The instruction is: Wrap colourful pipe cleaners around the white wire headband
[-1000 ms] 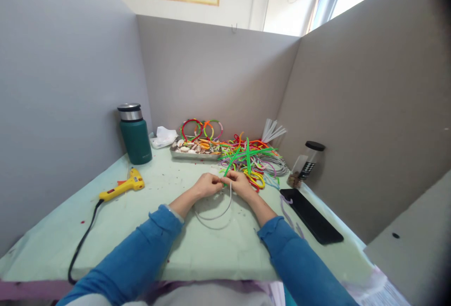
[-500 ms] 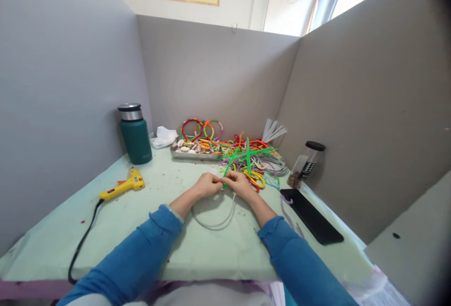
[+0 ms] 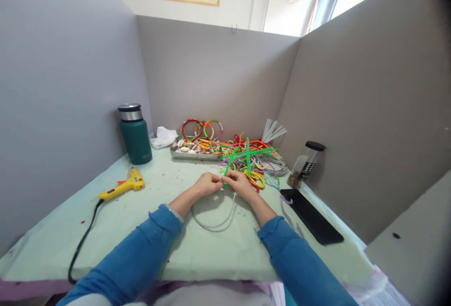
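My left hand [image 3: 208, 184] and my right hand [image 3: 238, 183] meet over the middle of the table, both with fingertips pinched together. A thin grey wire hoop [image 3: 211, 226] hangs between them toward me, one side running up under each hand. From the pinched fingers a green pipe cleaner [image 3: 230, 161] sticks up and away; its lower end is hidden by my right fingers. My left fingers close on the hoop at the same spot. Just behind my hands lies a tangled pile of coloured pipe cleaners [image 3: 262, 156].
A yellow glue gun [image 3: 123, 187] and green bottle [image 3: 136, 139] stand left. Behind are a metal tray [image 3: 197, 156] of shell-like pieces, coloured rings [image 3: 192, 130] and white sticks [image 3: 272, 132]. At right are a black phone [image 3: 312, 217] and clear jar [image 3: 306, 166]. Grey partitions enclose the table.
The green pipe cleaner at my right fingers has shifted slightly. Both hands stay almost in the same place, still pinched together.
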Action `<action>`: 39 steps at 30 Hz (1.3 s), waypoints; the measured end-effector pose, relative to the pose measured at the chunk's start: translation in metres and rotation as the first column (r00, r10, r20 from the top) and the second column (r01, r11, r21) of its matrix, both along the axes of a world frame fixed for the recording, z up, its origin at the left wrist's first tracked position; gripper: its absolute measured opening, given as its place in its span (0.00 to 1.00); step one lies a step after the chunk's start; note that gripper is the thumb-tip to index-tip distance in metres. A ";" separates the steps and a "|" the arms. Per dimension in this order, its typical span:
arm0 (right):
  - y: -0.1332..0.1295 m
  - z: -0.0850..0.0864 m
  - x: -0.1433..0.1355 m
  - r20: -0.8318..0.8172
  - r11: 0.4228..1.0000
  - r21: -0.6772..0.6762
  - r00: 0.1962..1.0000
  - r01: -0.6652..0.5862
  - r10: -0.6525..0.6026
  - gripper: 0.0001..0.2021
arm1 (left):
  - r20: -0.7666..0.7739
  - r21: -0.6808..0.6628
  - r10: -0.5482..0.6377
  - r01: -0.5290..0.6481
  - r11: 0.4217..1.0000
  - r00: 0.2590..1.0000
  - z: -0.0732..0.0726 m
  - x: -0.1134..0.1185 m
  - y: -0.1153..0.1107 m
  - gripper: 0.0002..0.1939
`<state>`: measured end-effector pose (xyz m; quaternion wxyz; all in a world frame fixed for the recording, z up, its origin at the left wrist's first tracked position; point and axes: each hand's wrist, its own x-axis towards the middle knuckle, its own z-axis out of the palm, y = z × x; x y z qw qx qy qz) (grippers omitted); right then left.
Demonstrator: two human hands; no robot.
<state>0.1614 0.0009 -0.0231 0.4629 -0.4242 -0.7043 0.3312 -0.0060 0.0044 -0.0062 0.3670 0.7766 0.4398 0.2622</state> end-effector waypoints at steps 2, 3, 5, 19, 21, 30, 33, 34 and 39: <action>0.000 0.000 0.000 -0.009 1.000 -0.014 1.000 -0.002 0.002 0.15 | 0.013 -0.003 -0.007 0.007 1.000 1.000 -0.001 0.000 0.001 0.12; 0.000 0.000 0.000 -0.014 1.000 -0.022 1.000 -0.001 0.000 0.14 | 0.019 -0.007 -0.011 0.011 1.000 1.000 -0.001 0.000 0.001 0.13; 0.000 0.001 0.000 -0.030 0.999 -0.040 1.000 0.006 -0.007 0.14 | 0.035 -0.016 -0.022 0.022 1.000 0.999 -0.001 0.000 0.001 0.14; -0.003 0.005 -0.002 -0.342 0.984 -0.160 0.939 -0.079 0.020 0.18 | 0.290 0.014 -0.134 0.136 0.991 0.948 -0.001 0.002 0.004 0.12; -0.002 0.003 -0.002 -0.364 0.983 -0.162 0.931 -0.089 0.024 0.17 | 0.324 0.005 -0.133 0.138 0.990 0.937 -0.001 0.004 0.003 0.12; -0.001 0.003 -0.002 -0.403 0.979 -0.190 0.915 -0.074 -0.009 0.17 | 0.468 0.047 -0.076 0.061 0.997 0.881 -0.004 0.006 0.006 0.20; -0.002 0.003 -0.003 -0.429 0.971 -0.218 0.903 -0.095 -0.008 0.17 | 0.472 0.071 -0.104 0.080 0.994 0.876 -0.002 0.005 0.006 0.21; -0.002 0.004 -0.003 -0.445 0.966 -0.233 0.896 -0.108 -0.008 0.17 | 0.476 0.079 -0.106 0.078 0.994 0.873 -0.001 0.004 0.005 0.21; -0.005 0.007 -0.004 -0.496 0.947 -0.280 0.869 -0.160 0.000 0.17 | 0.521 0.088 -0.123 0.090 0.992 0.845 0.005 0.005 -0.001 0.20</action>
